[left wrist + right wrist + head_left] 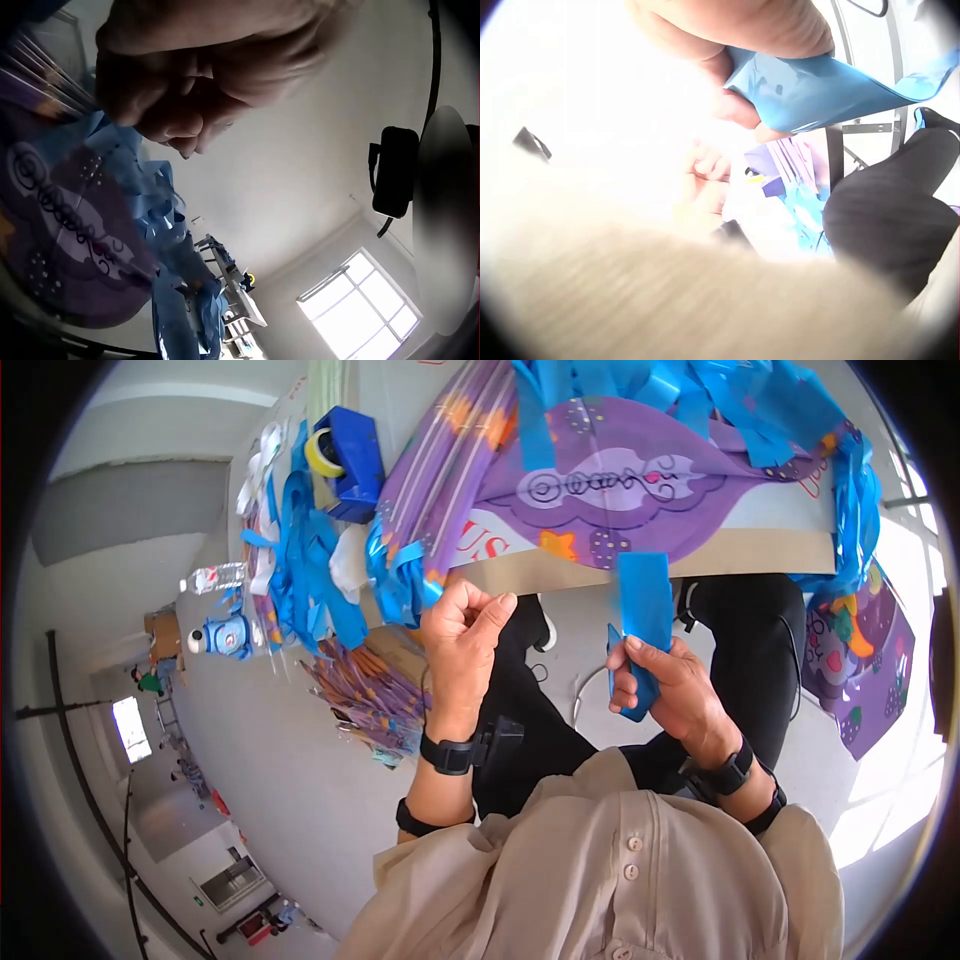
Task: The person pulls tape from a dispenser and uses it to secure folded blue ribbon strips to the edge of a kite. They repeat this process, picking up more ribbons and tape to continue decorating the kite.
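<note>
My right hand holds a folded strip of shiny blue ribbon between thumb and fingers, over the lap. One end of the ribbon stands up above the fingertips. In the right wrist view the ribbon bends out from under the thumb. Palm turned up, my left hand is raised at the table's near edge with its fingers curled, and nothing shows in its grasp. Close beyond it lies a bundle of blue ribbon ends below purple printed film strips.
A purple printed plastic sheet and heaped blue ribbons cover the table. A blue tape dispenser stands at the left, near hanging ribbons. More purple strips lie lower left. A water bottle is farther left.
</note>
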### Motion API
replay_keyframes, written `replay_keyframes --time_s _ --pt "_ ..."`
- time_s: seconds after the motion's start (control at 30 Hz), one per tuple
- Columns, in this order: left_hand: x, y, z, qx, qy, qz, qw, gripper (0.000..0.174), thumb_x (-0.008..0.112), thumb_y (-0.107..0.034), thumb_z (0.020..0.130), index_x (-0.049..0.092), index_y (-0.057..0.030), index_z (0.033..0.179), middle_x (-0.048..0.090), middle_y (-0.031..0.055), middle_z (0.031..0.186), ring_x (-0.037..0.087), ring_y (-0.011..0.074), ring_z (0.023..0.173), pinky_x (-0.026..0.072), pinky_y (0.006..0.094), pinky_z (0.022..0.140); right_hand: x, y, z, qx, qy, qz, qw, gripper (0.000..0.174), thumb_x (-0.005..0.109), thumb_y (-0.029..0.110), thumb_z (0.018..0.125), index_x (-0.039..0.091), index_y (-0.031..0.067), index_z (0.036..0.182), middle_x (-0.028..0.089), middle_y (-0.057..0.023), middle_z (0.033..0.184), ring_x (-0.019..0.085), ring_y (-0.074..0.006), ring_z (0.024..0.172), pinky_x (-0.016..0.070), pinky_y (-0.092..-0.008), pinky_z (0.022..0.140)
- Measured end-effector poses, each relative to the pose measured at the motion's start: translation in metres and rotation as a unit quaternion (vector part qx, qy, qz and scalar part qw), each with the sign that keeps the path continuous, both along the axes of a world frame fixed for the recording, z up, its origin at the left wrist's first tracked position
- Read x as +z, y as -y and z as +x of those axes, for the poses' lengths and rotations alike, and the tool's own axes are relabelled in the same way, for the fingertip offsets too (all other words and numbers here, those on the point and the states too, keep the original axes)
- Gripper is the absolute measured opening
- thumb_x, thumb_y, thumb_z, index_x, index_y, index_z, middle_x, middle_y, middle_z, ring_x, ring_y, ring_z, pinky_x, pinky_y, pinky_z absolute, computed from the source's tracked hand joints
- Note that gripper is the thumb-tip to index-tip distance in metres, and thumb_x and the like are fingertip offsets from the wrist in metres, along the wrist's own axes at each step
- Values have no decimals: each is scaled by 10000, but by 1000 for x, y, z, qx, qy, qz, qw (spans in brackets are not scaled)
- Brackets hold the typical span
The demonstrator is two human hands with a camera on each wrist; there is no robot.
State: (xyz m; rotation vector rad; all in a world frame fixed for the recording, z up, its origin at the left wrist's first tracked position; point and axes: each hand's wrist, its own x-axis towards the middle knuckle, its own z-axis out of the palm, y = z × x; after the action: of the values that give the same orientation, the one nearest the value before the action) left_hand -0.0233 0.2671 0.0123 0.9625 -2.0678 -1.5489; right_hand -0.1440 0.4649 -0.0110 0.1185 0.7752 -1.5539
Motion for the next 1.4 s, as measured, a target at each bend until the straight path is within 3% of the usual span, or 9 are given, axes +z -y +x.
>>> replay_keyframes --time_s 0.17,0.27,0.47,0.63,0.8,1.03,1.07,1.23,1.4 --pt "-24 92 41 283 -61 -94 953 123 588 -59 842 635 33 909 569 33 698 496 79 578 403 211 533 -2 8 23 22 -17 26 999 270 515 227 920 579 -24 847 519 -51 619 510 -158 534 485 -322 588" --pt "-41 184 48 279 -19 -389 878 183 547 -32 838 639 45 975 629 91 759 574 172 650 458 294 609 -5 8 28 24 -22 42 999 257 524 219 913 580 -23 846 524 -55 623 508 -158 531 485 -327 589" --pt "-43 260 67 321 106 -217 916 228 652 -144 783 648 50 903 657 175 834 629 280 735 492 364 680 -6 8 29 6 -29 73 997 243 525 213 912 574 -20 863 516 -54 620 505 -159 534 473 -335 585" --pt "-60 241 74 263 433 -308 805 405 759 -338 663 644 32 782 644 250 837 620 401 823 489 431 723 -10 9 29 10 -26 80 996 239 528 211 909 573 -19 861 518 -53 624 510 -156 537 480 -331 589" --pt "-94 231 77 222 291 -347 864 127 575 -111 714 602 13 705 609 249 772 589 429 767 472 453 663 -11 9 28 1 -40 89 995 229 531 203 906 574 -18 862 523 -49 629 517 -154 540 488 -328 595" --pt "-74 229 85 257 360 -299 846 210 703 -210 684 633 -18 730 636 210 767 615 381 755 476 405 652 -12 8 25 1 -29 80 996 221 531 191 905 580 -19 860 528 -47 637 518 -149 550 487 -322 603" --pt "-89 246 97 238 340 -324 850 258 746 -253 690 684 -24 793 640 115 686 592 212 603 435 330 563 -12 8 25 3 -19 70 997 222 531 191 904 580 -21 860 527 -46 639 516 -148 552 483 -319 603" --pt "-77 253 110 330 147 -149 921 345 718 -180 761 647 58 1001 663 119 876 592 165 730 465 278 601 -14 4 23 0 -10 39 999 228 538 191 906 579 -29 861 534 -49 648 524 -150 570 492 -317 608" --pt "-51 246 120 413 75 -241 875 181 679 -148 803 609 1 728 563 42 633 446 100 485 325 241 409 -23 1 20 3 36 8 999 206 550 172 903 581 -27 860 545 -59 657 547 -164 604 503 -335 624"
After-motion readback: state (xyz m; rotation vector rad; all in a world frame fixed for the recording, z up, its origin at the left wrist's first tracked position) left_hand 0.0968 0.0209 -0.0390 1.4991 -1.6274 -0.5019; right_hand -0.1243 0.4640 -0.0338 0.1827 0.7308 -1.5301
